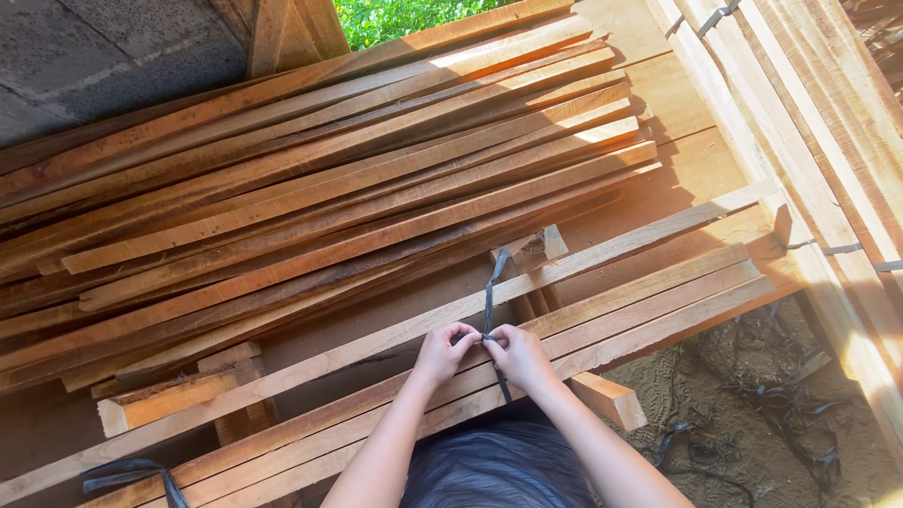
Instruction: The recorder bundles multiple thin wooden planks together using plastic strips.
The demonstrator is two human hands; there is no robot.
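Nearest the camera, the person's left hand (442,350) and right hand (516,355) are meeting over a bundle of wooden slats (602,315), both pinching a dark plastic strap (491,287) at the same spot. The fingers of each hand are closing together on the strap, so neither is free. The strap is running across the top of the bundle, with one loose tail rising away from the hands and a shorter end hanging down toward the person.

Judging from this, the person is knotting or cinching the strap around the slats, and the step in hand seems to be the tightening. The move that follows would probably call for a steady pull on both ends while holding the crossing point flat against the wood.

Just right of the bundle, its cut ends are jutting out over sandy ground (752,414) strewn with more strap scraps, and a short support block (609,399) is sticking out beneath. Left of the bundle, another block (169,400) is sitting close by. Beyond the bundle, a large loose pile of slats (310,188) is crowding that side, leaving little open room; the near side is the freer one.
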